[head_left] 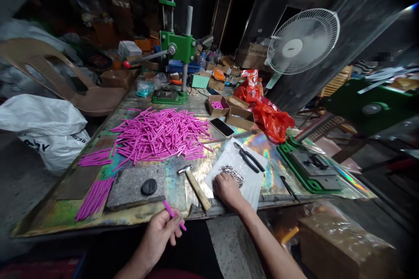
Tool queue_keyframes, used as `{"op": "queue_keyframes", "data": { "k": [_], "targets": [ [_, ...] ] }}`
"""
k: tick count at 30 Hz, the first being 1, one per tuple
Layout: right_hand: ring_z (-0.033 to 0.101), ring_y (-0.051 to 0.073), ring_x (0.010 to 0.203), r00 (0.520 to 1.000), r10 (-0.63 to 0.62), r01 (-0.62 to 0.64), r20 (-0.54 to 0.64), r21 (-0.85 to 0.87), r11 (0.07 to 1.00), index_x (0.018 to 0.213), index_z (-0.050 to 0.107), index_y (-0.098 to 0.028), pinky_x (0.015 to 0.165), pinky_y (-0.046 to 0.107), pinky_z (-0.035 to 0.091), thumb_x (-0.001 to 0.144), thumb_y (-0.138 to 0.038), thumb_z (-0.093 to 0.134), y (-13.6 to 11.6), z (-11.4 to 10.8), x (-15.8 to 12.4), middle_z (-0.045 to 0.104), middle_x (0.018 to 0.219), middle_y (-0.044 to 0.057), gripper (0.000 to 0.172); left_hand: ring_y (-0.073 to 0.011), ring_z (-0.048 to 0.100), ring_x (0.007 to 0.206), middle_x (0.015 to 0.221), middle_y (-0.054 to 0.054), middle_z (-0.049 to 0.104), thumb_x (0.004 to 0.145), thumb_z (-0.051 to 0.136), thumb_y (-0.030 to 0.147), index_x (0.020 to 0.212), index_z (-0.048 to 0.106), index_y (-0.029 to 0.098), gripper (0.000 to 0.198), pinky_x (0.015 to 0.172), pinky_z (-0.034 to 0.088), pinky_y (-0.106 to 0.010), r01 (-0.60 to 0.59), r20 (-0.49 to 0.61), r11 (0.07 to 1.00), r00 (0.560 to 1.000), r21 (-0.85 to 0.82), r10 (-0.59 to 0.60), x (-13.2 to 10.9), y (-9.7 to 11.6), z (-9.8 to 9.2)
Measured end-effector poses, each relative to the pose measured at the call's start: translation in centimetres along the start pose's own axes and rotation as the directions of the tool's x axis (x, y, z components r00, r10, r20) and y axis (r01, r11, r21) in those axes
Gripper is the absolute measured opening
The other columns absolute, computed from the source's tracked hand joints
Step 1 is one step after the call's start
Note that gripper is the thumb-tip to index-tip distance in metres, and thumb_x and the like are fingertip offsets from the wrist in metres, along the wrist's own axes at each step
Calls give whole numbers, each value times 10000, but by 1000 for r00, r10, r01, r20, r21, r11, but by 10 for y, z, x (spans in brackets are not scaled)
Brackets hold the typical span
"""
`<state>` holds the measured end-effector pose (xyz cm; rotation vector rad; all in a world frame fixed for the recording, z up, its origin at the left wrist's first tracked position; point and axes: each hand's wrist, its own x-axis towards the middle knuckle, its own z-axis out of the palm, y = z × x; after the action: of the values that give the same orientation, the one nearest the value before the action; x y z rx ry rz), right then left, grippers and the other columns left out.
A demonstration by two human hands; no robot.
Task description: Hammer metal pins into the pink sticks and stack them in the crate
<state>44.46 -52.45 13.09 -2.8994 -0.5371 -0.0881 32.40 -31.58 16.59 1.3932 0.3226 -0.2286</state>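
While the left hand (160, 231) is held just off the near edge of the foil-covered desk (178, 189), its thumb and fingers are pinched around a slim bright-pink stick (168, 208), which slants with its upper end toward the desk. The right hand (228, 189) reaches down onto a pile of small silvery metal pieces (236, 176) on a crumpled white sheet (225, 157); its fingers are bent into the pile, and whether they grip a piece cannot be told.

Beside the pile lie black-handled pliers (249, 158), also on the sheet. Between the two hands' areas rests a hammer with a pale wooden handle (198, 190), its metal head pointing away from the person. Left of it sits a grey speckled stone block (131, 185), bearing a round black disc (149, 186). Beyond the block spreads a large heap of similar pink sticks (163, 135), with a flat bundle of pink sticks (94, 198) at the block's left side.
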Motion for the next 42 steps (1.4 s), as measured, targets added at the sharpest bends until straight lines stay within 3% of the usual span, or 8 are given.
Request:
{"op": "queue_keyframes", "data": {
  "k": [8,15,18,24,27,42],
  "targets": [
    [462,157,568,995,77,-53,-67,303,951,653,454,-185,553,257,336,789,-206,325,-3,-15,-9,492,590,24,188,-102,508,464,539,-16,589,601,636,483,635,582,121,368,395,387,-186,-13,-9,999,1000,-33,13,0,2,-2],
    [458,125,544,996,65,-9,-65,632,775,716,456,-195,516,215,391,821,-316,322,-51,-32,-38,467,589,-16,208,-117,549,538,571,-17,599,613,665,415,665,570,122,313,459,424,-197,33,-34,970,999,-240,-42,-4,14,-2],
    [461,126,548,999,47,-36,8,793,608,743,517,-181,508,217,387,813,-369,386,-78,-35,-52,487,599,-12,240,-112,552,540,581,-18,602,615,680,379,661,565,120,287,466,428,-193,29,-37,942,998,-334,-44,-5,16,-4],
    [411,116,566,989,9,-147,147,980,137,725,517,-191,542,227,351,743,-377,536,-113,-35,-64,438,606,-32,187,-104,559,549,593,-9,598,602,710,321,681,568,121,258,475,436,-184,19,-37,872,998,-488,-42,-8,18,-7],
    [375,104,558,986,-17,-167,167,986,19,708,471,-197,535,220,325,735,-356,556,-121,-34,-66,397,599,-48,183,-101,560,554,594,-8,596,620,701,308,681,566,121,239,484,440,-184,13,-26,855,999,-518,-31,-11,19,-8],
    [391,88,552,976,-39,-218,215,973,-75,716,463,-193,536,205,312,725,-322,590,-129,-34,-67,424,586,-59,181,-98,555,553,596,0,586,636,687,310,675,559,122,231,498,443,-192,-10,-8,860,1000,-510,7,-16,17,-9]
  ]
}}
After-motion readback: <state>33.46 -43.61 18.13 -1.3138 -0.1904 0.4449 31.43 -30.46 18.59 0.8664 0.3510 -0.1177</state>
